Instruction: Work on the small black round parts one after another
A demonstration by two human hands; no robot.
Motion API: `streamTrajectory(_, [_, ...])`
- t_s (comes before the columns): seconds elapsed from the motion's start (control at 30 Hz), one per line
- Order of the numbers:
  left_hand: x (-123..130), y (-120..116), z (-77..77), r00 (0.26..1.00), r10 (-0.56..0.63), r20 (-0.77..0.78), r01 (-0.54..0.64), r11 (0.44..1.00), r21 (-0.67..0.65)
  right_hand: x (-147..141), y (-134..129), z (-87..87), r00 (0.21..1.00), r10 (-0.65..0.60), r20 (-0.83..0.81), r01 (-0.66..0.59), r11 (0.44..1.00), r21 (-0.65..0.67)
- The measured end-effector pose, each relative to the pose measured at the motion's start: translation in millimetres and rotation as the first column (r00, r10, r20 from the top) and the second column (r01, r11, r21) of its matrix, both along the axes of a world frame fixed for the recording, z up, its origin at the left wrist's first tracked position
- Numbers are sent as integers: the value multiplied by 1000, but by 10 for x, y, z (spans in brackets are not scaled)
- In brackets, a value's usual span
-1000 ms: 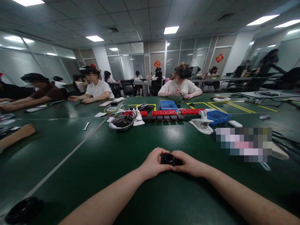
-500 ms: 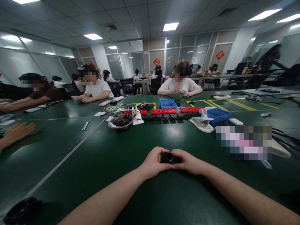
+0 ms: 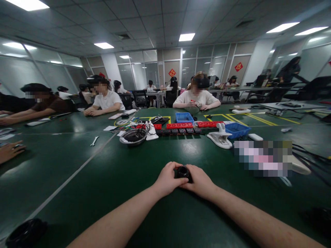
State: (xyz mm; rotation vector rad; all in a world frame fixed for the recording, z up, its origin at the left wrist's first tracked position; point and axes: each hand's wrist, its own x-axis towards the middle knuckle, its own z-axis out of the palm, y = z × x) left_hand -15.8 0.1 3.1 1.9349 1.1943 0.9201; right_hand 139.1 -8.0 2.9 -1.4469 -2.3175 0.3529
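A small black ring-shaped part (image 3: 183, 171) is held between both hands just above or on the green table (image 3: 124, 168). My left hand (image 3: 168, 179) grips its left side, with the thumb along the near edge. My right hand (image 3: 199, 181) wraps round its right side, fingertips at the back and thumb in front. The two hands nearly meet at the near side, and the part's round opening faces up. Its lower portion is hidden by the fingers.
Beyond the hands are a metal bowl (image 3: 133, 137), red power strips (image 3: 180, 125), a white clip (image 3: 220, 137) and blue trays (image 3: 236, 130). A black round part (image 3: 26, 233) lies near left, a wrench (image 3: 94, 141) farther off. Another person's hand (image 3: 11, 151) is at left.
My right hand has moved slightly left and closed in round the black part. The other person's hand at the left has drawn back toward the edge. The view has shifted a little.
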Motion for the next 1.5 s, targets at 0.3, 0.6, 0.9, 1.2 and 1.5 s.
streamTrajectory(0.3, [-46,-1,64,988,-155,18,156,986,-54,252,102,98,915,338,-220,-377,911,-166])
streamTrajectory(0.6, [-49,1,75,986,-167,11,167,983,-75,268,150,82,906,347,-243,-402,886,-232])
streamTrajectory(0.9, [-43,3,70,985,-170,20,171,982,-80,250,140,86,906,328,-267,-390,893,-224])
streamTrajectory(1.2, [64,-110,27,999,30,-39,-30,1000,10,206,176,-40,917,119,-380,-255,908,-333])
streamTrajectory(1.5, [19,-57,24,998,55,-37,-53,997,63,-45,25,-71,982,-114,-153,107,993,-54])
